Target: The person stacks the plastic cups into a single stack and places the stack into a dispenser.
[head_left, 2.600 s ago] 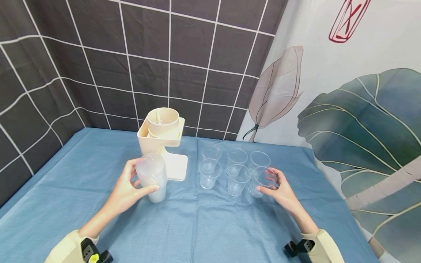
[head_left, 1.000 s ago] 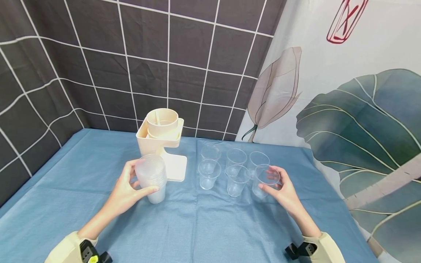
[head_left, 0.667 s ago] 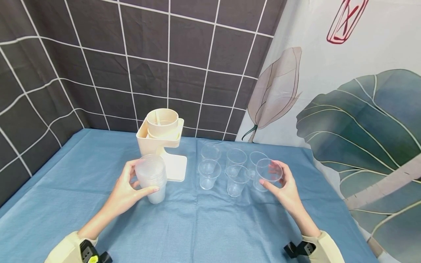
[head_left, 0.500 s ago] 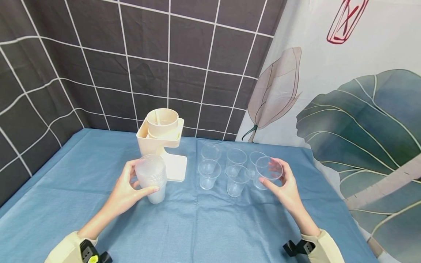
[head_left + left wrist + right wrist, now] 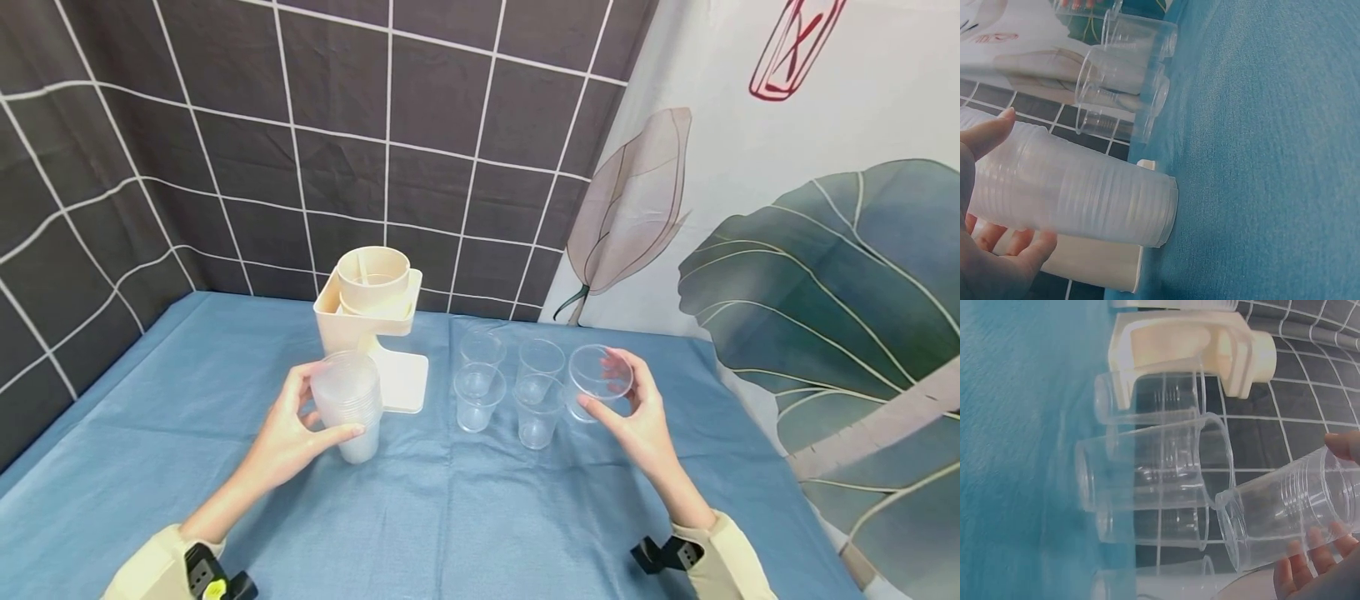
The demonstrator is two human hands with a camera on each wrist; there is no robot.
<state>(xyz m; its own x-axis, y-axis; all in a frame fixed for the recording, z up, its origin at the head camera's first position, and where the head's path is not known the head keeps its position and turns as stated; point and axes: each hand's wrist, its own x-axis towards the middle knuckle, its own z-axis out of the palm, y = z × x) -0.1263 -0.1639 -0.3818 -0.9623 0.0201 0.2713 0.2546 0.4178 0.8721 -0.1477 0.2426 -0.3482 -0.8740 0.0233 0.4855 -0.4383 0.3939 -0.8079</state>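
One clear cup, tilted and raised off the blue cloth, well to the right of the cream stand; it is grasped by the right hand, thumb and fingers being set round its side. One stack of nested cups, translucent, roughly upright, just in front of the stand; it is gripped by the left hand; whether the cloth is touched by its base cannot be told. Single standing cups, clear, upright, set in two rows to the right of the stand. One round cream container, seated in the stand's upper tray. One dark backdrop, white-gridded, hung behind the stand.
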